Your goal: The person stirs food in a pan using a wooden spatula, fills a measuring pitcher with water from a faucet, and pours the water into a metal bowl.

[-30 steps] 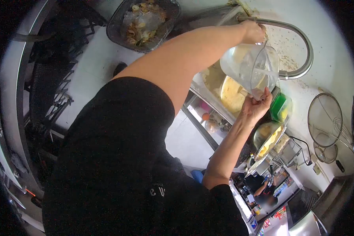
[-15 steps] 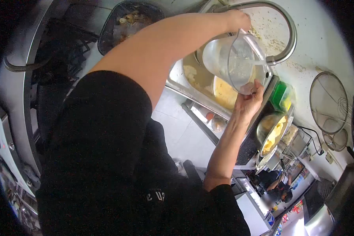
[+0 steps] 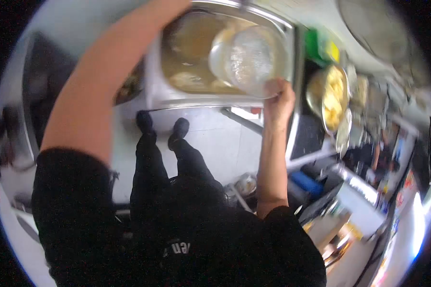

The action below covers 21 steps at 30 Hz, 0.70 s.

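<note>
Your left hand had moved out of view — its grip couldn't be told; your right hand (image 3: 279,99) curled round the rim of the tub (image 3: 249,61), likely steadying it over the sink (image 3: 201,101) against spills.

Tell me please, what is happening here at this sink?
A person in black clothes holds a clear container near its rim with the right hand, above a sink with murky, brownish water in it. The left arm reaches forward, but its hand is outside the picture. Blur hides how full the container is. To the right of the sink stands a metal bowl with yellow pieces.
</note>
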Each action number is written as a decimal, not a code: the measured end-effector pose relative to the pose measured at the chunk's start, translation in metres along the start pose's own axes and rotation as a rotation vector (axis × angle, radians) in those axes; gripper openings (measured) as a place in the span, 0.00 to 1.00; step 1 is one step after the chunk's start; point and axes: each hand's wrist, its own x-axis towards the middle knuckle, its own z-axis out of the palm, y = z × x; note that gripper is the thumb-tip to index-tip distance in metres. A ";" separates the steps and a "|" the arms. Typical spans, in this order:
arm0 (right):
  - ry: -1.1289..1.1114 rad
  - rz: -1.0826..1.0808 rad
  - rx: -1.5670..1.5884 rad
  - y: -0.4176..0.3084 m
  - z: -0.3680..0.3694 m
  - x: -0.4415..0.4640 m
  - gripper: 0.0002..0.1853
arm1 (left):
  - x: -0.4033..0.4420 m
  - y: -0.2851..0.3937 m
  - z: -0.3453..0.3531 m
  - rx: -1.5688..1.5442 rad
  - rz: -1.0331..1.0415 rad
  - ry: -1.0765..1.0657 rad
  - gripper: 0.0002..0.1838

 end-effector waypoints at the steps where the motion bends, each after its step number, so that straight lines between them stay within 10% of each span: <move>1: 0.065 -0.006 0.016 -0.005 -0.014 -0.007 0.12 | -0.023 -0.005 -0.037 0.036 -0.040 -0.039 0.11; 4: 0.060 -0.092 -0.084 -0.016 -0.096 -0.023 0.09 | -0.045 -0.008 -0.074 0.103 -0.033 -0.009 0.14; 7: 0.256 -0.021 0.167 -0.055 -0.139 -0.063 0.06 | -0.065 -0.028 -0.045 -0.246 0.274 0.450 0.13; 11: 0.521 -0.095 0.242 -0.084 -0.204 -0.094 0.07 | -0.067 0.034 -0.018 -0.250 0.058 0.391 0.09; 14: 0.575 -0.133 0.294 -0.082 -0.266 -0.104 0.05 | -0.103 0.071 -0.102 -0.158 0.339 0.114 0.11; 21: 0.704 -0.220 0.331 -0.057 -0.348 -0.103 0.04 | -0.103 0.248 -0.258 -1.038 0.510 0.027 0.10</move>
